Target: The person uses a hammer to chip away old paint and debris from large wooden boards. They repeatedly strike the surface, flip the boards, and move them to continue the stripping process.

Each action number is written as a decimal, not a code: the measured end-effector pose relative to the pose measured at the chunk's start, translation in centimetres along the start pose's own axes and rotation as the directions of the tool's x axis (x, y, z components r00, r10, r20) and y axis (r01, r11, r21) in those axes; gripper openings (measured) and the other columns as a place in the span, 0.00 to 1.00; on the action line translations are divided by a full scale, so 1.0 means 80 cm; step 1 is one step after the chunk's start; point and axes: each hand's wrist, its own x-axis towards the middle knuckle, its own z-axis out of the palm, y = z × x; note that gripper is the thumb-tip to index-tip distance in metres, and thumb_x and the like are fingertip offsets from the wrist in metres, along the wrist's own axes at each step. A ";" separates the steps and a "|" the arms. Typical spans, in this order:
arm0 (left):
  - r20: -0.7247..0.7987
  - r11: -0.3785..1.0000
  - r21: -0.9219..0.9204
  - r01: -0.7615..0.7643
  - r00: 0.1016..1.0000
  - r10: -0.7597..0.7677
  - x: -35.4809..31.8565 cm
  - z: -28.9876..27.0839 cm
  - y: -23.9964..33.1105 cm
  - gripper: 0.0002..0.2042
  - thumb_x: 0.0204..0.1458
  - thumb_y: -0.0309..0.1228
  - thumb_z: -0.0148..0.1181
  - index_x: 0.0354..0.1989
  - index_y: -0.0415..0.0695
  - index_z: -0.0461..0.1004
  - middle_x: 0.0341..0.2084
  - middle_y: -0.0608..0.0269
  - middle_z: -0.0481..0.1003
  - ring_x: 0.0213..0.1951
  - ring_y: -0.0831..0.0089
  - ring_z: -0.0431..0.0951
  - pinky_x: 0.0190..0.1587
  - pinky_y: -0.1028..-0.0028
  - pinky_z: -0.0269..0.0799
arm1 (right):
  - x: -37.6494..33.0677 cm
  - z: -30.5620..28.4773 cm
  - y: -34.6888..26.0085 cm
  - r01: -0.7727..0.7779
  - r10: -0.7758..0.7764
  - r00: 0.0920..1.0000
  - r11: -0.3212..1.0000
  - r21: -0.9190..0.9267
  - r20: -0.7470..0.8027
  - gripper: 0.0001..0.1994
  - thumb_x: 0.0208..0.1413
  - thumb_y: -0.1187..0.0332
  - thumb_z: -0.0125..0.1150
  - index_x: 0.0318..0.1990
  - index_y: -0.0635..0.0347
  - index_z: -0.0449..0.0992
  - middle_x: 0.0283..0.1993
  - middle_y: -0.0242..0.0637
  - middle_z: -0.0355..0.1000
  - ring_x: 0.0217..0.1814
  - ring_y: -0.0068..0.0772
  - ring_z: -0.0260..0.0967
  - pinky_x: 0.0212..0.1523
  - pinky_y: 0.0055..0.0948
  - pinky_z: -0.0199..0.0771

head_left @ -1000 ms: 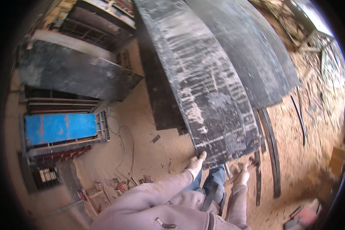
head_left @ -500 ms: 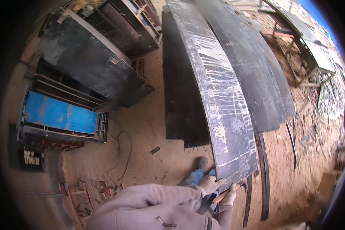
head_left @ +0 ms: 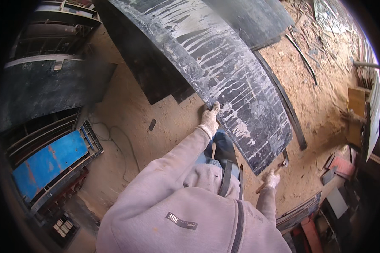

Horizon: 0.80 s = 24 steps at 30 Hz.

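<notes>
A long black board [head_left: 236, 84] streaked with whitish residue slopes away from me toward the upper left. My left hand [head_left: 209, 120], in a pale work glove, grips its left edge, with a digit laid over the top face and the other fingers partly hidden. Just beyond the board's near corner, my right hand [head_left: 271, 179], also gloved, is closed around a hammer [head_left: 286, 162]. The hammer's metal head shows past the fist and a bit of its wooden handle below; the hand is apart from the board.
Other black boards [head_left: 139, 63] lie beneath and beside the streaked one. Dark strips [head_left: 283, 99] lie on the sandy ground at the right. A blue panel [head_left: 50, 164] rests on a stack at the left, near a cable [head_left: 122, 147]. Scrap wood and panels [head_left: 356, 109] stand far right.
My left hand has moved up along the board's left edge. My right hand has left the board's near end with the hammer, out to the right. The view has turned and come closer.
</notes>
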 end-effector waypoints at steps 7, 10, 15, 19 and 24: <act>-0.093 0.908 -0.170 0.384 0.911 -0.402 0.090 -0.052 -0.038 0.33 0.62 0.59 0.54 0.62 0.42 0.71 0.58 0.60 0.76 0.58 0.61 0.75 0.65 0.59 0.68 | -0.104 0.078 -0.131 0.010 -0.223 0.880 0.891 0.454 0.418 0.27 0.62 0.40 0.61 0.46 0.59 0.73 0.28 0.30 0.73 0.16 0.21 0.64 0.15 0.19 0.61; 0.106 0.950 -0.118 0.288 0.955 -0.277 0.082 -0.041 -0.030 0.35 0.61 0.62 0.54 0.66 0.46 0.67 0.65 0.58 0.70 0.62 0.57 0.71 0.69 0.52 0.63 | -0.138 0.160 -0.163 -0.229 -0.073 0.824 0.864 0.448 0.562 0.26 0.64 0.41 0.59 0.45 0.58 0.73 0.27 0.29 0.72 0.17 0.20 0.64 0.15 0.19 0.61; 0.166 0.944 0.038 0.328 0.929 -0.330 0.073 -0.044 0.014 0.50 0.54 0.70 0.53 0.75 0.46 0.52 0.70 0.52 0.61 0.72 0.51 0.57 0.74 0.46 0.50 | -0.167 0.317 -0.140 -0.122 -0.067 0.896 0.913 0.389 0.438 0.12 0.67 0.61 0.60 0.45 0.59 0.67 0.28 0.31 0.72 0.19 0.19 0.69 0.16 0.23 0.70; 0.086 0.903 0.168 0.395 0.907 -0.413 0.096 -0.060 0.060 0.54 0.48 0.74 0.55 0.75 0.46 0.52 0.73 0.50 0.55 0.73 0.49 0.54 0.75 0.45 0.47 | -0.181 0.408 -0.135 -0.174 0.087 0.956 0.937 0.302 0.282 0.12 0.66 0.62 0.59 0.43 0.61 0.68 0.28 0.35 0.72 0.18 0.24 0.68 0.16 0.27 0.70; 0.081 0.868 0.253 0.428 0.885 -0.459 0.120 -0.051 0.105 0.51 0.50 0.71 0.58 0.75 0.47 0.54 0.73 0.51 0.55 0.73 0.49 0.54 0.75 0.46 0.44 | -0.204 0.464 -0.150 0.045 -0.038 0.999 0.962 0.268 -0.029 0.15 0.66 0.57 0.58 0.42 0.63 0.68 0.26 0.38 0.71 0.19 0.30 0.71 0.19 0.33 0.71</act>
